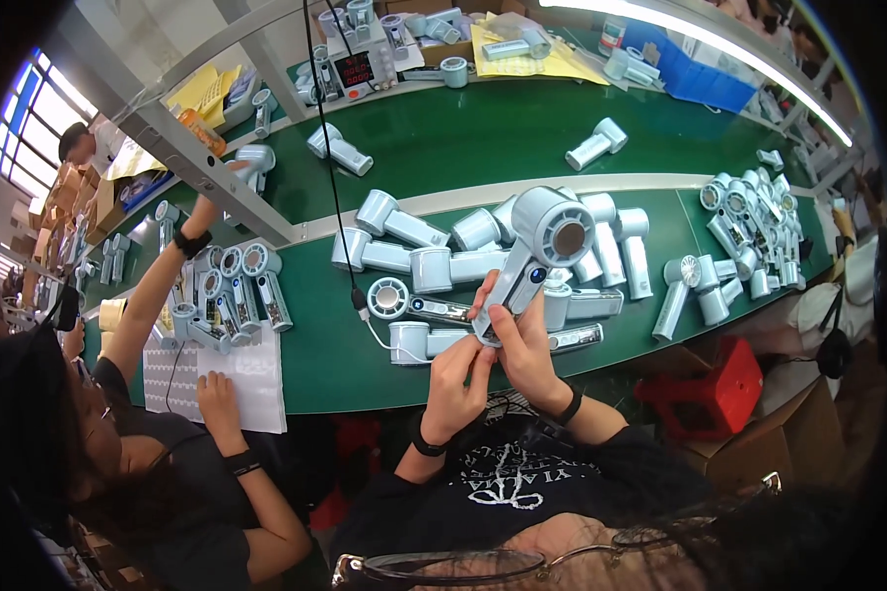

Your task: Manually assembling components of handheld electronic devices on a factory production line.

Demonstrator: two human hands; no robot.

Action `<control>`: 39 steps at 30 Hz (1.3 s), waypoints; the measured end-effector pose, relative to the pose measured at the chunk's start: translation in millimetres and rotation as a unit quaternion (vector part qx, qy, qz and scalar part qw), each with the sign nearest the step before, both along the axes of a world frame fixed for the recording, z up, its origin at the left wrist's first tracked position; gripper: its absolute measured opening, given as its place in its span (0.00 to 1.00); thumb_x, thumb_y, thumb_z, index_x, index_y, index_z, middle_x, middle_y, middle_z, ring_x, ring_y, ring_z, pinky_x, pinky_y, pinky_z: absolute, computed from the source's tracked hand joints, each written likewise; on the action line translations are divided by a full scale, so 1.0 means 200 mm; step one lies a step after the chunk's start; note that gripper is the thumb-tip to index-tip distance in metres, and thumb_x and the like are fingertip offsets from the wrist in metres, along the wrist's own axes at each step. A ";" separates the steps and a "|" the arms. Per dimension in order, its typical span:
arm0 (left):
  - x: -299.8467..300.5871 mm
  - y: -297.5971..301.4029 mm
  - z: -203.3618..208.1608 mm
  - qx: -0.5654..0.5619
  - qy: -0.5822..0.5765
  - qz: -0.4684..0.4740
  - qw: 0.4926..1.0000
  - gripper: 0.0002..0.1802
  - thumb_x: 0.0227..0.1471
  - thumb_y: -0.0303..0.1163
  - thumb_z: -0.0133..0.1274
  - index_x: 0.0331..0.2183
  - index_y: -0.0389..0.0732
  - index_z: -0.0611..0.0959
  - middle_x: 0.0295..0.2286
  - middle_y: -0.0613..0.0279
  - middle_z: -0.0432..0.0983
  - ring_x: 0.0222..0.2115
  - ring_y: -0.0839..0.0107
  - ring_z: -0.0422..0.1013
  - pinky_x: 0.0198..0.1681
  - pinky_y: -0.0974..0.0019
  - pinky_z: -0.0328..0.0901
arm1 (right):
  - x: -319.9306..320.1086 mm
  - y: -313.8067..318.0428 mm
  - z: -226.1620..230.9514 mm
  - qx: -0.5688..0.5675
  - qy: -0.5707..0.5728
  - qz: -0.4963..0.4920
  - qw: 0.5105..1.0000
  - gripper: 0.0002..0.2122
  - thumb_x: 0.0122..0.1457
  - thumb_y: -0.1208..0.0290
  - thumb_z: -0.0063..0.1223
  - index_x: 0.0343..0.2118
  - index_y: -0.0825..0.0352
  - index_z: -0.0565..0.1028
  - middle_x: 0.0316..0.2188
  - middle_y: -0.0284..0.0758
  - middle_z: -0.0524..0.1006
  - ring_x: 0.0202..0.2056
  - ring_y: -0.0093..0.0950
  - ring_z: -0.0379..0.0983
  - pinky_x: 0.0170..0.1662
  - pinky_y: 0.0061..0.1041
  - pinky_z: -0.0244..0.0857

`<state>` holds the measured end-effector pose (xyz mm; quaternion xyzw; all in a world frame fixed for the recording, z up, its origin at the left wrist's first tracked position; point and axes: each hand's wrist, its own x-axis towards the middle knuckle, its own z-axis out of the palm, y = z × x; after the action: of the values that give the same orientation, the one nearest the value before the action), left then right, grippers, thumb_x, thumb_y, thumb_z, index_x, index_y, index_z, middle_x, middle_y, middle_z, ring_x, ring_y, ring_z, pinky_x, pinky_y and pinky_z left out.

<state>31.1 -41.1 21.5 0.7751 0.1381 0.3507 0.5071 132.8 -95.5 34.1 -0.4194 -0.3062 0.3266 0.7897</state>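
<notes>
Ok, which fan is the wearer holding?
The fan held up in the right hand, left hand at its lower end; the fans around it lie on the green table.

A tube light (705, 36) is glaring at upper right, and windows (32, 113) are blowing out white at upper left; the green tabletop (463, 128) is shining softly; the handheld fan (537, 225) at centre is showing clearly; straight edges are bending toward the dark, vignetted rim.
</notes>
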 end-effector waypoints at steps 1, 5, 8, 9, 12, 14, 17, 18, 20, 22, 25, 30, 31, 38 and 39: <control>0.00 0.00 -0.01 0.000 0.000 -0.002 1.000 0.02 0.50 0.19 0.48 0.27 0.30 0.74 0.20 0.52 0.70 0.19 0.55 0.67 0.23 0.62 0.60 | 0.00 0.00 0.00 0.000 -0.017 -0.002 1.000 0.19 0.62 0.74 0.41 0.53 0.66 0.50 0.43 0.37 0.64 0.43 0.28 0.66 0.49 0.30 0.63; -0.06 0.04 -0.03 -0.059 -0.031 -0.054 0.996 0.04 0.52 0.20 0.46 0.28 0.30 0.75 0.21 0.54 0.72 0.20 0.60 0.68 0.24 0.65 0.61 | 0.04 -0.02 0.10 0.090 0.008 0.074 0.993 0.28 0.61 0.65 0.46 0.58 0.64 0.46 0.51 0.48 0.61 0.49 0.38 0.66 0.51 0.37 0.64; -0.17 0.10 0.01 -0.117 0.026 -0.123 0.985 0.06 0.53 0.23 0.46 0.28 0.31 0.76 0.21 0.57 0.72 0.19 0.64 0.68 0.24 0.68 0.61 | 0.13 -0.05 0.16 0.133 0.056 0.118 0.982 0.34 0.58 0.58 0.49 0.61 0.61 0.43 0.56 0.56 0.57 0.52 0.46 0.65 0.51 0.43 0.64; -0.18 0.11 0.03 -0.118 0.026 -0.122 0.985 0.06 0.53 0.23 0.46 0.28 0.31 0.76 0.21 0.57 0.72 0.19 0.64 0.68 0.24 0.68 0.61 | 0.16 -0.07 0.18 0.131 0.085 0.123 0.980 0.37 0.57 0.54 0.51 0.62 0.57 0.41 0.57 0.58 0.54 0.53 0.49 0.63 0.51 0.46 0.64; -0.20 0.13 0.05 -0.101 0.032 -0.162 0.981 0.08 0.54 0.25 0.45 0.27 0.32 0.76 0.21 0.58 0.72 0.19 0.66 0.68 0.24 0.69 0.61 | 0.25 -0.12 0.16 0.101 0.104 0.132 0.981 0.40 0.54 0.49 0.54 0.62 0.52 0.41 0.58 0.61 0.53 0.53 0.53 0.62 0.50 0.51 0.64; -0.22 0.15 0.05 -0.099 0.057 -0.160 0.980 0.08 0.54 0.25 0.45 0.27 0.32 0.76 0.21 0.58 0.72 0.19 0.66 0.68 0.24 0.69 0.61 | 0.28 -0.13 0.13 0.047 0.089 0.149 0.984 0.39 0.52 0.48 0.56 0.61 0.48 0.44 0.57 0.61 0.55 0.52 0.54 0.63 0.48 0.53 0.65; -0.23 0.18 0.05 -0.094 0.105 -0.160 0.977 0.07 0.53 0.24 0.45 0.27 0.32 0.76 0.21 0.58 0.72 0.19 0.66 0.69 0.24 0.69 0.61 | 0.33 -0.13 0.13 0.073 0.018 0.152 0.986 0.41 0.48 0.51 0.61 0.59 0.52 0.47 0.54 0.59 0.60 0.52 0.53 0.64 0.47 0.54 0.66; -0.24 0.19 0.04 -0.094 0.083 -0.170 0.977 0.07 0.53 0.24 0.45 0.27 0.32 0.76 0.21 0.58 0.72 0.19 0.66 0.69 0.23 0.69 0.61 | 0.34 -0.12 0.13 0.087 -0.017 0.155 0.984 0.42 0.46 0.53 0.64 0.59 0.55 0.48 0.52 0.58 0.63 0.52 0.52 0.65 0.47 0.54 0.66; -0.24 0.19 0.03 -0.094 0.040 -0.192 0.976 0.07 0.53 0.24 0.45 0.27 0.32 0.76 0.21 0.57 0.72 0.19 0.66 0.68 0.23 0.69 0.61 | 0.40 -0.13 0.10 0.084 -0.069 0.134 0.985 0.42 0.44 0.55 0.67 0.57 0.57 0.50 0.50 0.55 0.65 0.51 0.51 0.66 0.47 0.52 0.66; -0.28 0.17 0.12 -0.095 0.050 -0.176 0.979 0.07 0.53 0.24 0.46 0.27 0.32 0.76 0.20 0.58 0.72 0.18 0.66 0.68 0.23 0.69 0.61 | 0.45 -0.13 0.12 0.089 -0.166 0.101 0.977 0.42 0.38 0.60 0.72 0.54 0.61 0.55 0.47 0.50 0.69 0.49 0.47 0.68 0.47 0.47 0.67; -0.25 0.20 0.07 -0.105 0.055 -0.193 0.974 0.06 0.53 0.24 0.46 0.27 0.32 0.76 0.20 0.58 0.71 0.18 0.65 0.67 0.23 0.69 0.60 | 0.54 -0.21 0.15 0.012 -0.327 0.109 0.938 0.39 0.36 0.63 0.73 0.51 0.63 0.60 0.48 0.44 0.69 0.49 0.42 0.68 0.49 0.42 0.65; -0.24 0.20 0.06 0.072 0.069 -0.115 0.988 0.08 0.53 0.26 0.46 0.25 0.34 0.76 0.23 0.58 0.69 0.25 0.64 0.65 0.30 0.65 0.58 | 0.53 -0.18 0.26 -0.029 -0.516 0.074 0.853 0.33 0.36 0.65 0.74 0.46 0.65 0.66 0.45 0.40 0.72 0.47 0.36 0.69 0.50 0.36 0.63; -0.22 0.19 0.06 0.115 0.056 -0.073 0.989 0.08 0.53 0.27 0.46 0.25 0.34 0.75 0.24 0.58 0.68 0.27 0.64 0.64 0.32 0.64 0.57 | 0.53 -0.16 0.25 -0.028 -0.516 0.075 0.853 0.33 0.36 0.65 0.74 0.46 0.65 0.66 0.45 0.40 0.72 0.47 0.36 0.69 0.50 0.36 0.63; -0.13 0.09 -0.03 0.096 -0.030 0.123 0.987 0.17 0.58 0.31 0.40 0.20 0.32 0.69 0.30 0.56 0.65 0.29 0.65 0.59 0.32 0.68 0.55 | 0.46 -0.16 0.17 0.080 -0.536 -0.082 0.837 0.29 0.41 0.61 0.70 0.43 0.66 0.66 0.34 0.41 0.76 0.35 0.34 0.74 0.51 0.44 0.63; -0.14 0.08 -0.03 0.077 -0.044 0.127 0.988 0.17 0.58 0.31 0.40 0.19 0.33 0.68 0.29 0.56 0.64 0.29 0.66 0.59 0.32 0.68 0.55 | 0.46 -0.19 0.21 0.078 -0.546 -0.107 0.827 0.26 0.45 0.58 0.65 0.43 0.67 0.66 0.31 0.41 0.75 0.31 0.34 0.74 0.50 0.47 0.62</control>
<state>2.6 -24.6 15.7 0.7717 0.1853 0.4556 0.4033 224.4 -132.8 76.3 -0.4968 -0.6647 -0.0673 0.5540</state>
